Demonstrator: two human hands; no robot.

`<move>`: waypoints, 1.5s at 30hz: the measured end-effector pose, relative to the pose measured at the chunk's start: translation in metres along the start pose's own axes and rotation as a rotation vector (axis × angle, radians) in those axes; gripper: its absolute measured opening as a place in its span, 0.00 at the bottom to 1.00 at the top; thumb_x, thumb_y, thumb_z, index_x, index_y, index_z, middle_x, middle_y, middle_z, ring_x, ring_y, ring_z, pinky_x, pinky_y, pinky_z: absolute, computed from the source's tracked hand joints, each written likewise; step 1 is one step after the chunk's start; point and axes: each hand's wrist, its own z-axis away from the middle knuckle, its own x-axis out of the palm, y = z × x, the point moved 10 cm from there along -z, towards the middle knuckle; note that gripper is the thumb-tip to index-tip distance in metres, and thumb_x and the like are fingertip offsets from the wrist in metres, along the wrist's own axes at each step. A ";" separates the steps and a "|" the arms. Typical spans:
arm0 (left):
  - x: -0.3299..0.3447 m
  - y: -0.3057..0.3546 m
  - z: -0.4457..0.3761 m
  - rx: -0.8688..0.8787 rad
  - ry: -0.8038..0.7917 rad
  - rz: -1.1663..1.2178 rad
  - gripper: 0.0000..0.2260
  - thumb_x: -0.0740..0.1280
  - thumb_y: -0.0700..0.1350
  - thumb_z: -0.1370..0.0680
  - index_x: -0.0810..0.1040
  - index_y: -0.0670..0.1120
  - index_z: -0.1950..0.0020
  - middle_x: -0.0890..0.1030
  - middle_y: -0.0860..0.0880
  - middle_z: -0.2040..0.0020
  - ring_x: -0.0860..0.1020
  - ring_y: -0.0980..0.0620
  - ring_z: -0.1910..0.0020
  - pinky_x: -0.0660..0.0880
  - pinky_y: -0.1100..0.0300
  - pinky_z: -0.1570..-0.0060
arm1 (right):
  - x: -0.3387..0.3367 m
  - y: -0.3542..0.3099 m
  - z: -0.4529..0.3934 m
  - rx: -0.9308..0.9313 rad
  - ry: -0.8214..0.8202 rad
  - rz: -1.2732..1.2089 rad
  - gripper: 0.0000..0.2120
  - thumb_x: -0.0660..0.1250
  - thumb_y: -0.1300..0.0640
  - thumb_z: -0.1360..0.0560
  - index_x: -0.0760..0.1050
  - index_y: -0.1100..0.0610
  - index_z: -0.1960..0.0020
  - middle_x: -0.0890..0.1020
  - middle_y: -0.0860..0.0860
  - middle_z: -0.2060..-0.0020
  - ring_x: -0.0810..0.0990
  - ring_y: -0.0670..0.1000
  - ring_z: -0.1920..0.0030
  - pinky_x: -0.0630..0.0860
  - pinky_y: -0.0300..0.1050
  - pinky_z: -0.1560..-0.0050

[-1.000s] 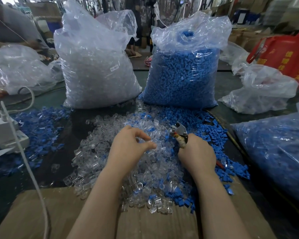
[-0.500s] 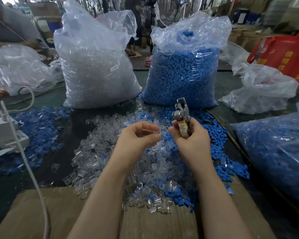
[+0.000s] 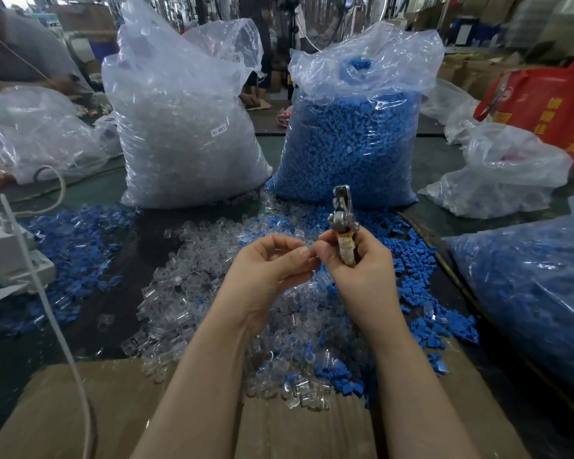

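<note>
My right hand grips a small metal cutter by its taped handle, jaws pointing up. My left hand pinches a small clear plastic piece between thumb and forefinger, and its tip meets my right thumb. Both hands hover above a mixed heap of clear pieces and blue pieces spread on the dark table.
A tall bag of clear pieces and a tall bag of blue pieces stand behind the heap. Another blue-filled bag lies at the right. Cardboard covers the near edge. A white cable and a white device sit left.
My right hand lifted the cutter from the heap and turned it upright. My left hand rose with the clear piece and moved right until it met the right hand.
</note>
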 end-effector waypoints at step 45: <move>-0.011 -0.014 -0.003 -0.115 0.098 0.162 0.09 0.73 0.42 0.34 0.81 0.43 0.55 0.81 0.50 0.66 0.79 0.57 0.68 0.80 0.64 0.64 | -0.007 0.005 -0.001 -0.012 0.100 0.106 0.06 0.71 0.56 0.23 0.76 0.48 0.57 0.81 0.42 0.60 0.79 0.41 0.62 0.74 0.31 0.61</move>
